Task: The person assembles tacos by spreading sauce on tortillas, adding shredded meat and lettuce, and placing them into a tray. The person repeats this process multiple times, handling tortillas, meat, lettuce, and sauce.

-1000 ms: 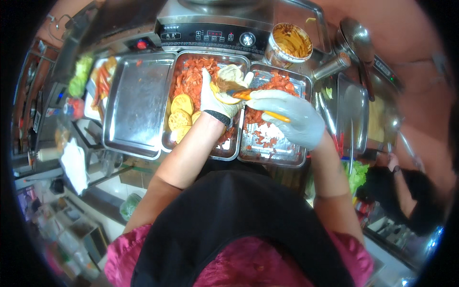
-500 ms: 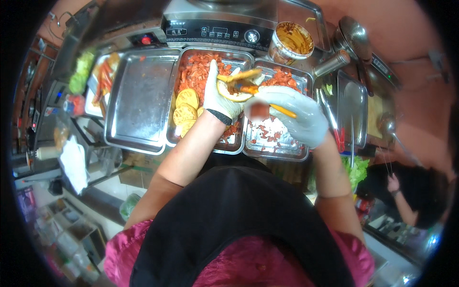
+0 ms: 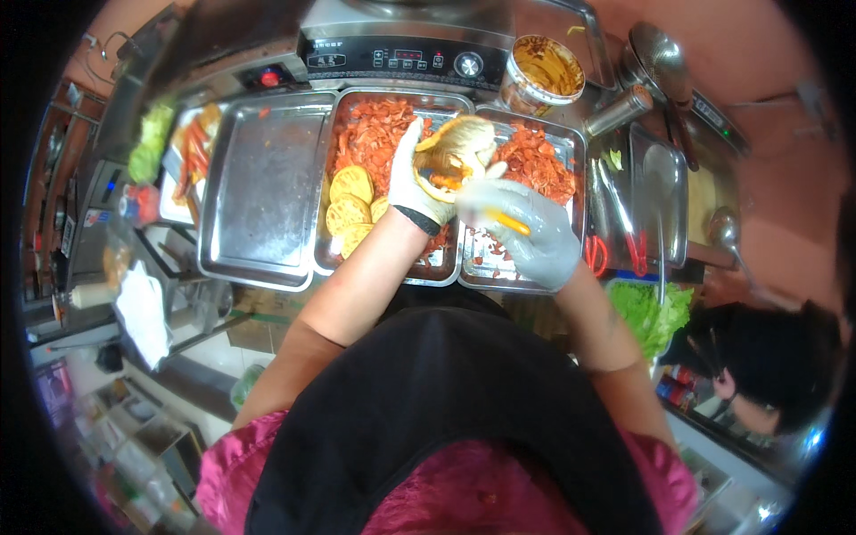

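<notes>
- Steel trays stand side by side before a cooker's dark control panel [image 3: 401, 59]; left tray [image 3: 260, 196] largely bare, middle tray [image 3: 401, 91] with red chopped pieces [image 3: 370, 134] and round breads [image 3: 349, 210], right tray [image 3: 480, 267] with more red pieces.
- Split bread [image 3: 471, 143] sits in the left hand [image 3: 412, 181], above the meeting edges of the middle and right trays, its upper flap folded back and pale inside showing.
- Step, as judged: spreading something brown inside the bread with an orange-handled tool [image 3: 508, 222], probably a brush; its working end is partly hidden.
- To do it well: hold the flap wide, use light strokes from hinge to rim, and support the underside so the crust does not tear. Working over the trays should catch drips.
- Left hand: gloved, part-open and cupped about the bread, thumb raised along the near-left side; forearm slants up from lower left.
- Right hand [image 3: 532, 237]: gloved, fingers closed round the handle, back of hand upward; forearm angles in from lower right. Fingertips blurred; exact grip cannot be told.
- Tub [image 3: 524, 96] with brown coating stands behind the right tray.
</notes>
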Available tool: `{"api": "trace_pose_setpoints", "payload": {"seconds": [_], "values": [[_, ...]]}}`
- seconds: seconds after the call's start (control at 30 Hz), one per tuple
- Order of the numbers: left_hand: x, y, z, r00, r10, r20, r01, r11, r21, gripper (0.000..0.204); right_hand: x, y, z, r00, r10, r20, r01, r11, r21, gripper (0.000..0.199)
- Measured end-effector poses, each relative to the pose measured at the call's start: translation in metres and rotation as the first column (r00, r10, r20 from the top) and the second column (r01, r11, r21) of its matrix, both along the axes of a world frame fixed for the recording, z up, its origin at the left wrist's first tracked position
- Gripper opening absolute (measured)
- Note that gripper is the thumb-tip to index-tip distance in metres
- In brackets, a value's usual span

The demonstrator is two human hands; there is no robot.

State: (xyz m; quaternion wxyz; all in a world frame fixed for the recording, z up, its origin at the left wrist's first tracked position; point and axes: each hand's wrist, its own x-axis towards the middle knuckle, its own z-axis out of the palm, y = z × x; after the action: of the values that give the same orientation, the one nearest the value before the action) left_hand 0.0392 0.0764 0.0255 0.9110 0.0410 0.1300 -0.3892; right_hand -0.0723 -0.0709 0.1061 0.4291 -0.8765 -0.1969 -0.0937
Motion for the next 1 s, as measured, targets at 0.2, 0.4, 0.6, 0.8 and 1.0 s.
{"api": "trace_pose_setpoints", "payload": {"seconds": [0.2, 0.4, 0.6, 0.8, 1.0], "values": [[0.008, 0.006, -0.008, 0.998, 0.049, 0.034, -0.051, 0.996, 0.068, 0.066, 0.005, -0.020, 0.004, 1.000, -0.012, -0.012, 0.012, 0.997, 0.074, 0.033], [0.003, 0.008, -0.008, 0.999, -0.022, -0.024, 0.025, 0.989, 0.147, 0.050, 0.006, -0.010, -0.005, 1.000, -0.009, 0.029, 0.007, 0.999, 0.045, 0.028], [-0.007, 0.003, -0.025, 0.999, -0.043, -0.029, 0.044, 0.998, 0.050, 0.051, 0.014, -0.012, 0.003, 0.963, -0.169, 0.208, 0.178, 0.984, -0.023, 0.026], [-0.001, 0.010, -0.020, 1.000, -0.006, -0.022, 0.009, 0.988, 0.154, 0.053, -0.001, 0.003, 0.001, 0.981, -0.191, -0.035, 0.193, 0.978, 0.078, 0.020], [-0.009, 0.008, -0.020, 0.997, -0.021, -0.069, 0.031, 0.989, 0.147, 0.052, 0.012, -0.012, -0.007, 0.955, -0.206, 0.211, 0.201, 0.978, 0.048, 0.023]]}}
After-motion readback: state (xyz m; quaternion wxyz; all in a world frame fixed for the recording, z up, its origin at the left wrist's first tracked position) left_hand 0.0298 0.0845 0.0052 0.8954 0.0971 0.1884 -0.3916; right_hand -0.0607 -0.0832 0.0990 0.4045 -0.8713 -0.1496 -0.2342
